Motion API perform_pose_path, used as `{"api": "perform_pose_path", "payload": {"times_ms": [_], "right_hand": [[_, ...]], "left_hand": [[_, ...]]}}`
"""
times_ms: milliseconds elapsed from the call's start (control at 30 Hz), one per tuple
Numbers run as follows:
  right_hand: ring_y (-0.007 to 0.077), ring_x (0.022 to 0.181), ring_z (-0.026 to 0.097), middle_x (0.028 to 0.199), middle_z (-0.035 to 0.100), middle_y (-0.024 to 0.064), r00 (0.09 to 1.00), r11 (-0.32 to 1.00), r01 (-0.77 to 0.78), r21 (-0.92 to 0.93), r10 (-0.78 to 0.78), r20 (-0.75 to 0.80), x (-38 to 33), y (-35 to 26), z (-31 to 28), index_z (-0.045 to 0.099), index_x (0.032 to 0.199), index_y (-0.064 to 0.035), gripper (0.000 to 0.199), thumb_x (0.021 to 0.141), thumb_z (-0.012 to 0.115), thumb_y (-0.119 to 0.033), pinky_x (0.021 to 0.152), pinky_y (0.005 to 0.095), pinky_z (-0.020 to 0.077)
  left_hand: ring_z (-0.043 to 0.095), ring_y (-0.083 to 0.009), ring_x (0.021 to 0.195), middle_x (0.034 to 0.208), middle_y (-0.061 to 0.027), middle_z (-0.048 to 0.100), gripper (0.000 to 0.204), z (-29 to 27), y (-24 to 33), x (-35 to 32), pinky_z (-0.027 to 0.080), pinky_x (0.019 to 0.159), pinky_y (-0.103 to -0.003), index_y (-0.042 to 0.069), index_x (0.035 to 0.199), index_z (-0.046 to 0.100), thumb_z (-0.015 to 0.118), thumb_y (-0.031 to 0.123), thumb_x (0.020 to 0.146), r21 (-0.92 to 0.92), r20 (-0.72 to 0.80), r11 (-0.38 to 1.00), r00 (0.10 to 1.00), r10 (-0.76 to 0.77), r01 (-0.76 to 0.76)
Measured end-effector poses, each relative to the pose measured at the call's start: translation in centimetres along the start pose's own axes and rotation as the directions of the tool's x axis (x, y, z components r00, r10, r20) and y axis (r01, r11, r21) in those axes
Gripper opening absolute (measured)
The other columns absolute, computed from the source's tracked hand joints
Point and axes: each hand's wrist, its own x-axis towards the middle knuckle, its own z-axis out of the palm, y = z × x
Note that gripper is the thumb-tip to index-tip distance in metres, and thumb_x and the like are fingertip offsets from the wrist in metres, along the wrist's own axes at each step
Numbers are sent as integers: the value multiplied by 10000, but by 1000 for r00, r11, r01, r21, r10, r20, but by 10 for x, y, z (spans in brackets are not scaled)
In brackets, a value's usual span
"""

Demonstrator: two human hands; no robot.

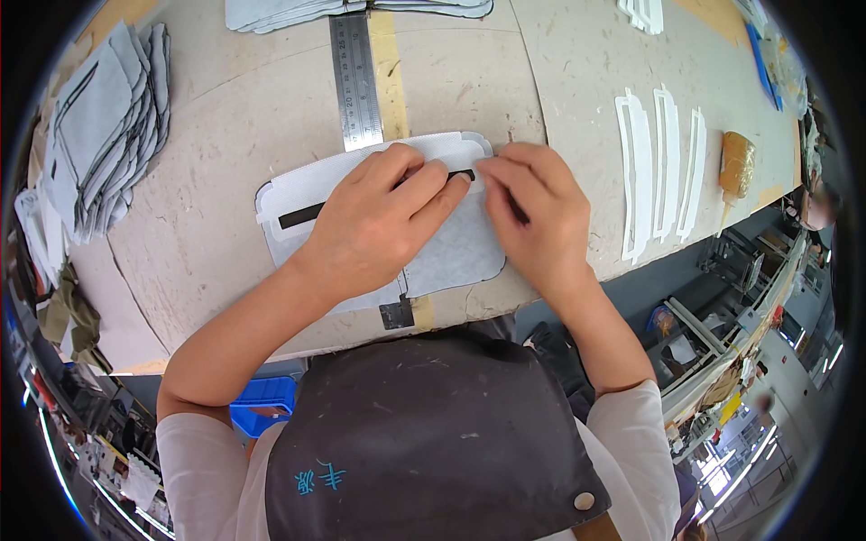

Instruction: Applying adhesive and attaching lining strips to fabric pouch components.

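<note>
A pale grey panel [456, 243] with rounded corners and dark edges lies on the table in front of me. Along its upper part runs a white strip framing a long black slot [300, 216]. My left hand [379, 212] rests across the panel, fingers bent and pressed down on it, covering the middle of the slot. At the slot's right end my right hand [538, 207] is closed in a pinch by the panel's edge. Something dark shows inside its curled fingers; what the fingertips hold is too small to make out. A steel ruler [358, 104] runs beneath the panel.
Stacked grey panels [104, 126] stand at the left, with more panels [352, 11] at the far edge. White slotted frames [666, 167] lie at the right, near an amber bottle [738, 165] with a thin tip. A blue bin [263, 403] sits below the table.
</note>
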Motion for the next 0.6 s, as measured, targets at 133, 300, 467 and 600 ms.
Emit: {"api": "perform_pose_path", "payload": {"times_ms": [133, 300, 467, 600], "right_hand": [[202, 829, 567, 1062, 587, 41, 971, 954, 183, -238, -139, 193, -10, -5, -14, 664, 1040, -13, 351, 689, 660, 2, 641, 300, 495], [222, 902, 539, 1150, 536, 71, 876, 841, 376, -388, -187, 444, -6, -16, -25, 600, 1142, 32, 409, 748, 574, -71, 737, 308, 471], [248, 909, 558, 1099, 557, 106, 953, 968, 206, -142, -165, 255, -3, 3, -21, 626, 1083, 18, 392, 691, 607, 25, 732, 339, 485], [266, 894, 565, 1050, 574, 119, 993, 998, -13, 56, 6, 118, -3, 1, -16, 644, 1039, 3, 410, 640, 634, 98, 727, 356, 499]], "left_hand": [[531, -232, 821, 915, -69, 562, 367, -1, 0, 1, 488, 663, -316, -2, 980, 691, 630, 36, 620, 5, -10, 1000, 1000, -3, 3], [535, -230, 854, 928, -68, 558, 338, -2, -3, -3, 493, 691, -320, -7, 973, 672, 650, 8, 636, 0, -18, 1000, 1000, 13, -13], [550, -272, 888, 977, -102, 573, 382, -8, -8, 5, 485, 731, -360, 13, 1012, 667, 713, -42, 637, -67, -144, 991, 982, -122, 113], [537, -294, 941, 1055, -111, 563, 396, -12, -7, 16, 470, 789, -386, 21, 1062, 637, 744, 0, 682, -65, -59, 974, 974, -219, 215]]}}
